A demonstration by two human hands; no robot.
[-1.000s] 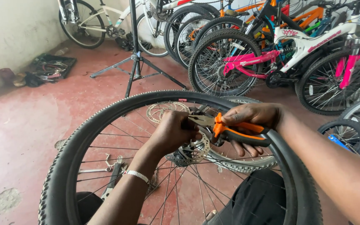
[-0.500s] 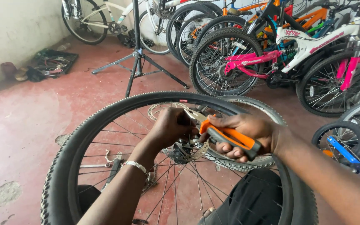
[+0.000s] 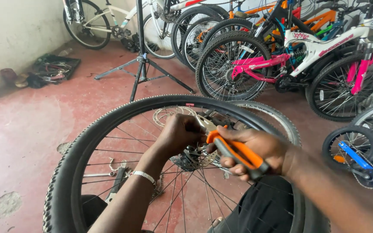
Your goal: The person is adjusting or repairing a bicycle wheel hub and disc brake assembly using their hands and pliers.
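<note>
Crowding behind the wheel point(image 3: 87, 142): parked bicycles point(image 3: 281, 60), stand point(image 3: 141, 64).

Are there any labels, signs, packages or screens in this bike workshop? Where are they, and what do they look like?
No packages, signs or screens show.
Frame decal: on the white and pink bicycle frame at upper right, a long pink strip of lettering along its sloping tube.
Small decal: farther left on the same frame, a short pink patch.

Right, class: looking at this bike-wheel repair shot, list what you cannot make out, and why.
- Jaws of the orange-handled pliers: head view, covered by the left hand.
- Hub beside the brake disc: hidden behind both hands.
- Bike wheel: bottom cut off by the frame edge.
- Tools in the tray: too small.
</note>
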